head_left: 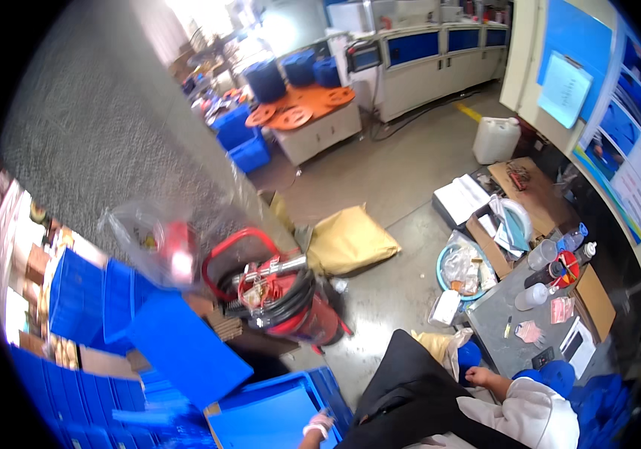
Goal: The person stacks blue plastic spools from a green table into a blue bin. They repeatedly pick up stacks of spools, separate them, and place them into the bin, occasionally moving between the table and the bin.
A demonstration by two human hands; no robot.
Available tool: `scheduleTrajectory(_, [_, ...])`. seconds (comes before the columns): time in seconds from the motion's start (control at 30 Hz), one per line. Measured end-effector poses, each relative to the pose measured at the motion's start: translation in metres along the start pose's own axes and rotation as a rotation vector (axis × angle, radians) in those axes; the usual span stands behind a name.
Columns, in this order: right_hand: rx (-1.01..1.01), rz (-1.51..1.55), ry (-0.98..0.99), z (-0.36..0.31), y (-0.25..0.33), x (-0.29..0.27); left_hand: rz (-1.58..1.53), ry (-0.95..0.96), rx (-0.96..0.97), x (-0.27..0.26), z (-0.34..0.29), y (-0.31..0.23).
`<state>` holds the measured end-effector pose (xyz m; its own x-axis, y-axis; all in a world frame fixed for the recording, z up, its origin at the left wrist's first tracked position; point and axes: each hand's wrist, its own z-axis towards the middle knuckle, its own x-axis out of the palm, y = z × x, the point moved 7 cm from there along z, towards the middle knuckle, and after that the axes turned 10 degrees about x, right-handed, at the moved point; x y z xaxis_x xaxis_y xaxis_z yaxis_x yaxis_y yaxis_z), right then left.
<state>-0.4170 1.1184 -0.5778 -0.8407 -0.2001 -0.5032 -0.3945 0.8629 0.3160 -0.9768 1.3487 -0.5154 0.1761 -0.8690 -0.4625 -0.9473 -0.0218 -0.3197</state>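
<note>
At the lower edge, my left hand [319, 423], with something pale over part of it, is over the right side of an open blue bin [264, 415]. Its fingers are small and blurred, so I cannot see whether they grip the bin's wall. My right hand [477, 376] is by my right side with its fingers curled in. Just beyond it are a rounded blue thing [469, 355] and a tan sack [440, 346], beside the grey table [496, 318]. What the curled fingers hold, if anything, is hidden.
A red fire extinguisher [309, 322] and a yellow-brown sack [354, 241] are on the floor ahead, beside a grey pillar [111, 127]. Blue bins [77, 299] are stacked at left. Bottles [531, 297] crowd the table; a bag-lined basin [442, 273] lies beside it.
</note>
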Motion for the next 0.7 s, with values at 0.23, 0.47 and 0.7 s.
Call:
scheduleTrajectory(0.23, [-0.131, -0.313, 0.198, 0.079, 0.043, -0.034, -0.052, 0.013, 0.232, -0.077, 0.108, -0.106])
scheduleTrajectory(0.47, [-0.136, -0.296, -0.084, 0.259, 0.184, -0.238, -0.052, -0.01, 0.328, -0.25, 0.234, -0.31])
scheduleTrajectory(0.7, [-0.273, 0.489, -0.533, 0.329, 0.441, -0.466, -0.092, -0.069, 0.345, -0.394, 0.313, -0.402])
